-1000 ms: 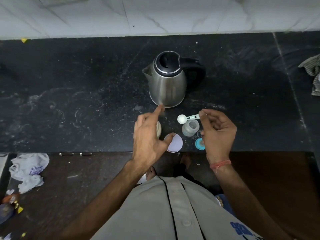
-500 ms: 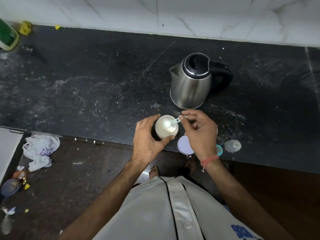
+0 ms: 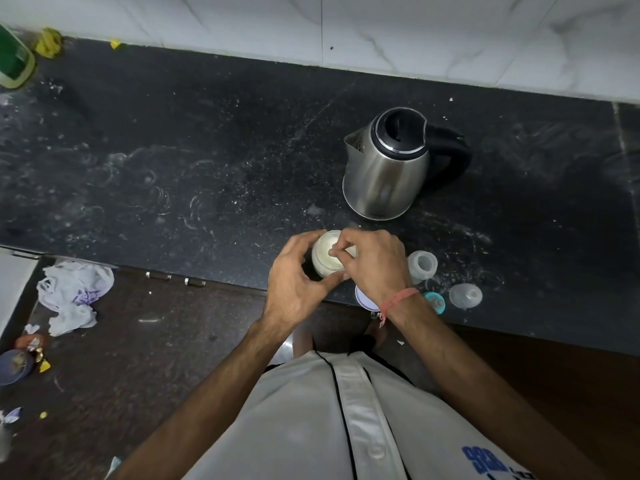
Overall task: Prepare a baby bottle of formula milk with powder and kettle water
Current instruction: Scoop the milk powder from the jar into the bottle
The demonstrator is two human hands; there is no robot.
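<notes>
Where the dark worktop (image 3: 207,150) meets the white tiled wall, a green container (image 3: 14,65) sits at the far left edge with a yellow scrap (image 3: 48,46) beside it; below the worktop's front edge, crumpled white plastic bags (image 3: 74,299) lie on the floor. Near the middle, the left hand (image 3: 294,282) curls around the side of the powder jar (image 3: 327,259) — fingers behind it, thumb at the front — holding it upright on the worktop close to the front edge; the jar is open, pale powder showing inside. Over the jar's mouth the right hand (image 3: 375,265) reaches down with its fingers pinched together at the powder; whatever they pinch is hidden by the fingers themselves, so I cannot tell what it is. A red thread band (image 3: 398,299) circles that wrist; under the wrist a round white lid (image 3: 363,301) lies flat at the worktop's edge. Behind the hands stands the steel kettle (image 3: 388,171), lid closed, spout to the left, black handle to the right. Just right of the right hand stands the clear baby bottle (image 3: 422,266), open-topped; nearer the edge lie a blue ring (image 3: 436,301) and, further right, a clear domed cap (image 3: 465,295) — each apart from the others.
</notes>
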